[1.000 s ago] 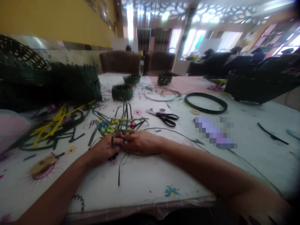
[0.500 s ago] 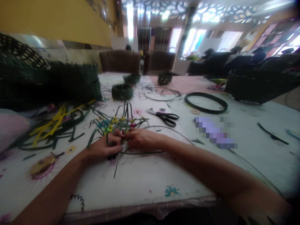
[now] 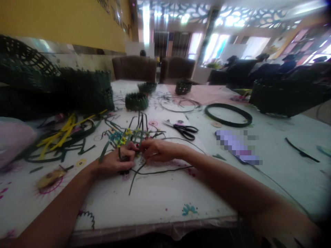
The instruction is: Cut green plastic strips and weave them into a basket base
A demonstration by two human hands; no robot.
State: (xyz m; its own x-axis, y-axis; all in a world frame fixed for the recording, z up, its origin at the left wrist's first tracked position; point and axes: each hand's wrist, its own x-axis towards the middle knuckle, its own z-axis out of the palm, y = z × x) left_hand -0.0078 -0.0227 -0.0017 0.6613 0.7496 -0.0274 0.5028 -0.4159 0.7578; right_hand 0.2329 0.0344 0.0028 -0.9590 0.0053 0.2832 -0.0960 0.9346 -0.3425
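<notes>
A partly woven piece of dark green strips lies before me, its loose ends fanning out over the table's printed flowers. My left hand is closed on its near edge, with strips passing between the curled fingers. Close beside it, my right hand has its fingers pinched together at the same edge; a thin green strip loops out from there to the right. The exact spot where the right fingertips grip is partly hidden. A narrow strip end hangs toward me below the hands.
Black-handled scissors lie right of the weaving. Beyond are a small green basket, a green ring and a large dark basket. Yellow strips and a brown-yellow tool lie left. A pixelated purple object is at right.
My right hand has shifted slightly right, opening a small gap from the left hand. The left hand stays at the woven edge. The whole view has moved a little.
</notes>
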